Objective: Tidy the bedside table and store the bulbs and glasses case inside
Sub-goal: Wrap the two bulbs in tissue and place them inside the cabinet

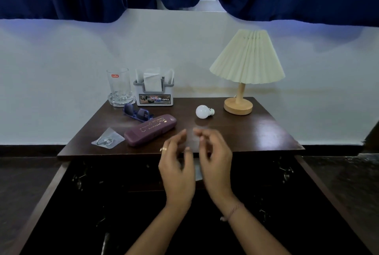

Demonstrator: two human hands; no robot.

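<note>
Item 1, bulb (203, 111): lying on its side on the table (256, 131), just left of the lamp (242, 82), base pointing toward the lamp.

Item 2, case (151, 129): lying well left of the lamp, nearer the front edge than the bulb, its long axis running from near-left to far-right.

Item 3, drawer (61, 174): standing open below the table's front edge; interior is dark, and I cannot tell what is lying in it.

Item 4, my left hand (176, 166) and my right hand (215, 162): hovering side by side over the front edge, fingers spread and loosely curled, gripping nothing.

Relation governing the next move, as I judge it: the bulb is lying straight ahead of my right hand, toward the lamp, so that hand is nearer; the case is lying ahead and left of my left hand, its near end angling away to the left.

Others: glass (119, 87), organiser (154, 91), sunglasses (137, 113), plastic packet (108, 138), all sitting far left of the lamp.
</note>
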